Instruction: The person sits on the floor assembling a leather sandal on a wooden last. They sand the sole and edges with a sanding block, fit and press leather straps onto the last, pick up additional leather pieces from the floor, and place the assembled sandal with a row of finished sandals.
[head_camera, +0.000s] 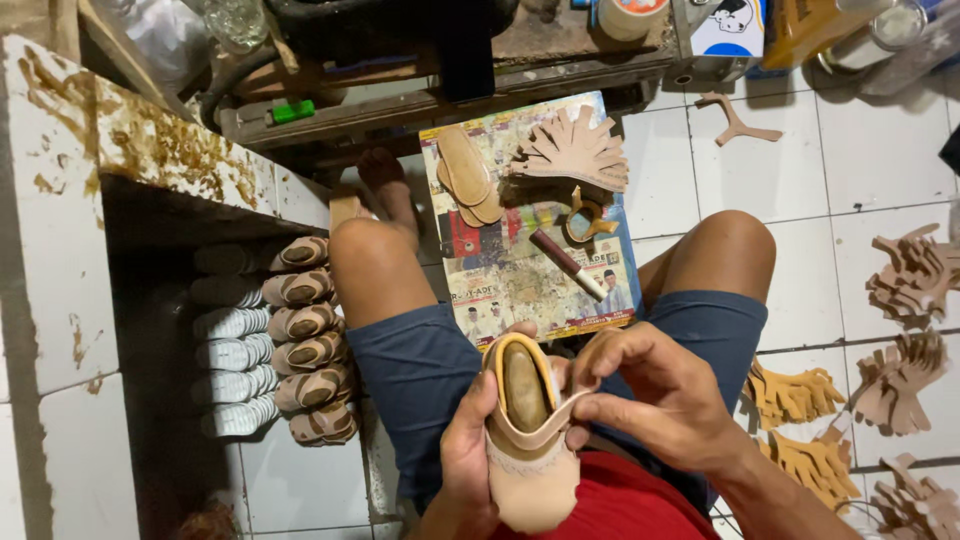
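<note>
Space around the hands is narrow: the small tan sandal (528, 440) is held over the person's lap between the two bare knees, with a dark gap in the white tiled bench (60, 250) on the left, where a row of finished sandals (308, 340) stands close to the knee. White floor tiles (880, 160) carry a printed poster (520, 260) with soles, a brush and leather cutouts (575, 148), and more cutouts lie near the right side. Left hand (468, 465) has its fingers closed around the sandal from below, while the right hand (655, 395) pinches the beige strap (575, 395) between thumb and fingers over the brown insole.
</note>
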